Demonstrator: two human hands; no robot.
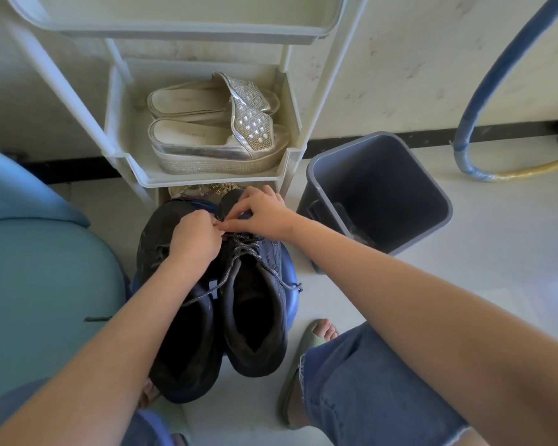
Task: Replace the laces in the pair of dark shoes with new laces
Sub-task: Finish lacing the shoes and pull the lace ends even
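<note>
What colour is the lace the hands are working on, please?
The lace is grey with pale flecks; head view.

Pair of dark ankle-high shoes, upright, side by side on blue rounded seat point(291, 286), toes pointing away. Left shoe point(178, 333): black, scuffed at toe. Right shoe point(258, 320): perforated trim, grey speckled lace point(247, 249) crossed through forward eyelets only. Loose ends trailing, one across left shoe's opening, other off right side.

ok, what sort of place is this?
Probably a home shoe corner, maybe by an entrance: a white plastic shoe rack holding silver sandals, a grey bin on the pale floor beside it, and dark shoes in front.
</note>
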